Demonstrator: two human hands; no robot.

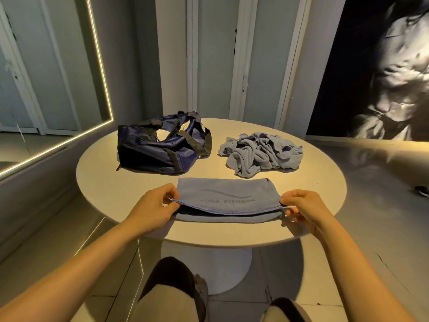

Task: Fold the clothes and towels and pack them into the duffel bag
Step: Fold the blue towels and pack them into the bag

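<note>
- The towel (226,198), blue-grey with faint printed lettering, lies folded on the near part of the round table (139,182), just in front of the person.
- The left hand (154,206) pinches the left end of the top layer's stitched edge, fingers together on the cloth; the right hand (301,209) pinches the right end the same way. That edge is lifted a little off the layer beneath.
- The step in hand looks like another fold. To do it well, keep both pinches level, pull the edge gently taut so it stays straight, and lay it down square on the layer beneath before smoothing out any creases.
- The lower layer shows past the top one along the near side; lining the two up would give a neater, flatter bundle for packing.
- Beyond the towel, to the right, sits a crumpled pile of cloth (261,152) in the same colour, not yet folded; how many pieces it holds cannot be told.
- Beyond, to the left, the dark blue duffel bag (162,145) sags with its top open.
- Count: one folded towel, one pile, one bag, one table, two hands.
</note>
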